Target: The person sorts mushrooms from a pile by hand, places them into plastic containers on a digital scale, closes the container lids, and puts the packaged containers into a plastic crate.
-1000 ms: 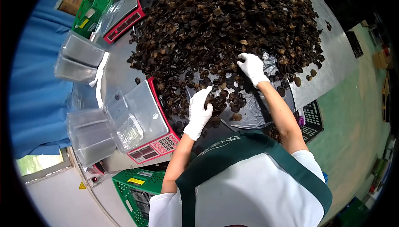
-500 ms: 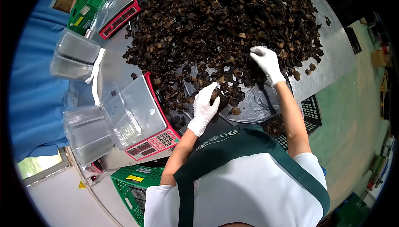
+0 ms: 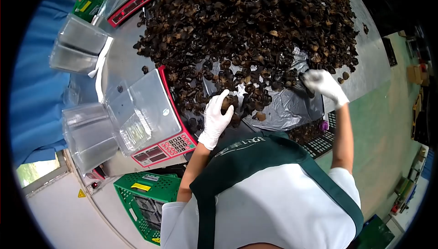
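A large heap of dark brown mushroom pieces (image 3: 246,25) covers the metal table, thinning toward me over grey plastic sheeting (image 3: 287,110). My left hand (image 3: 216,119), in a white glove, is at the heap's near edge, thumb and fingers curled round a brown mushroom piece. My right hand (image 3: 323,85), also gloved, is above the sheeting's right side. Its fingers are bent closed, with a dark mushroom piece showing at the fingertips; the hand is slightly blurred. Left of my left hand stands a red-framed scale (image 3: 153,112) with a clear plastic tray (image 3: 134,132) on its plate.
Stacked clear trays (image 3: 89,135) line the table's left side, with more trays (image 3: 80,44) behind. A second red scale (image 3: 132,5) stands at the far left. A green crate (image 3: 148,199) is below left; a black crate (image 3: 319,144) holding pieces sits under the table's near right edge.
My right hand has moved right and toward me, off the heap, and its fingers have closed. My left hand has shifted slightly left. The view has shifted a little.
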A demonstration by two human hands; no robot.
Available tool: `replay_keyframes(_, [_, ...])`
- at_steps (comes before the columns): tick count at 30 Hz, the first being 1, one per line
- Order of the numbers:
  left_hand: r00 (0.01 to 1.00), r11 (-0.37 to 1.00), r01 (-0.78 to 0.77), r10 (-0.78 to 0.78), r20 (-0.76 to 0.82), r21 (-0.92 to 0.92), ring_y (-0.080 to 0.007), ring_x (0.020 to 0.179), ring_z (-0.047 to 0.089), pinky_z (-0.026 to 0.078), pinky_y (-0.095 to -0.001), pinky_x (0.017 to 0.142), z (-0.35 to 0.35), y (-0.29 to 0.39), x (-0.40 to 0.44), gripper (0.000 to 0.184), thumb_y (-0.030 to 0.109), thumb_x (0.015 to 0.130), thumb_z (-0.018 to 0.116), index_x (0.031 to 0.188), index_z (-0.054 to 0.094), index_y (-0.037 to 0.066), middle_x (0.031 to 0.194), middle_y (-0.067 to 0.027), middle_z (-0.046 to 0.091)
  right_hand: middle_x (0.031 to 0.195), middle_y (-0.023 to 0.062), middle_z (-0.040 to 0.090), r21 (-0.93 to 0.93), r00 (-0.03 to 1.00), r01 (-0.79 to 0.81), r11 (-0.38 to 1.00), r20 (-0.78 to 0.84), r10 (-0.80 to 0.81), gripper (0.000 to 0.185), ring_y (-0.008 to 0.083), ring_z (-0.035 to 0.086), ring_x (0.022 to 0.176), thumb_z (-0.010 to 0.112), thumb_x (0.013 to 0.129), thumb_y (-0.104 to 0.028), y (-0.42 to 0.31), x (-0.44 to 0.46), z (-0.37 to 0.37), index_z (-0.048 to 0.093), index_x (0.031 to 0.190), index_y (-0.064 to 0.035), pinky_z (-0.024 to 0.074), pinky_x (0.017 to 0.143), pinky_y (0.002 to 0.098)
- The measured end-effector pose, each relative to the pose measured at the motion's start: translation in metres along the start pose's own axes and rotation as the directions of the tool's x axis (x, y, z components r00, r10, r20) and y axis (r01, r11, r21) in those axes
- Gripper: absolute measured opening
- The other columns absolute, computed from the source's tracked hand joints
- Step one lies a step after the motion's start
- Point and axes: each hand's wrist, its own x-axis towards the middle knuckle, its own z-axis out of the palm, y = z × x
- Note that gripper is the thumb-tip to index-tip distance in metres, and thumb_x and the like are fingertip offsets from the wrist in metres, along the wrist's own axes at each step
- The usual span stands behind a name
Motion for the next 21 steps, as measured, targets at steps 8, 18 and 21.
replay_keyframes(8, [0.925, 0.985, -0.165, 0.138, 0.353, 0.047, -0.0372, 0.128, 0.042, 0.037, -0.0439, 0.104, 0.01, 0.025, 0.027, 0.077, 0.025, 0.066, 0.077, 0.135, 0.048, 0.01, 0.145, -0.0214, 0.037, 0.093, 0.0175, 0.071, -0.275, 0.945, -0.283, 0.919, -0.245, 0.217, 0.041, 0.0283, 0.07, 0.085, 0.072, 0.076, -0.033, 0.052, -0.075, -0.019, 0.07, 0.104, -0.0029, 0.053, 0.08, 0.0352])
replay_keyframes(18, [0.928, 0.946, -0.309, 0.276, 0.249, 0.103, -0.0332, 0.12, 0.051, 0.044, -0.0413, 0.097, 0.005, 0.01, 0.0, 0.046, 0.015, 0.068, 0.079, 0.11, 0.063, 0.01, 0.135, -0.0156, 0.049, 0.143, 0.0228, 0.038, -0.468, 0.901, 0.216, 0.857, -0.241, -0.36, 0.054, 0.0399, 0.033, 0.134, 0.079, 0.07, -0.035, -0.029, -0.007, 0.16, 0.063, 0.115, -0.0099, 0.0313, 0.107, 0.0486])
replay_keyframes(21, [0.983, 0.993, -0.064, 0.046, 0.177, 0.1, -0.0337, 0.127, 0.046, 0.04, -0.0403, 0.103, -0.012, 0.007, -0.021, 0.064, 0.016, 0.07, 0.08, 0.128, 0.054, 0.009, 0.141, -0.0146, 0.045, 0.144, 0.0213, 0.038, -0.441, 0.916, 0.274, 0.855, -0.151, -0.372, 0.055, 0.0384, 0.036, 0.132, 0.08, 0.07, -0.031, -0.027, -0.032, 0.181, 0.063, 0.119, -0.0108, 0.0347, 0.105, 0.048])
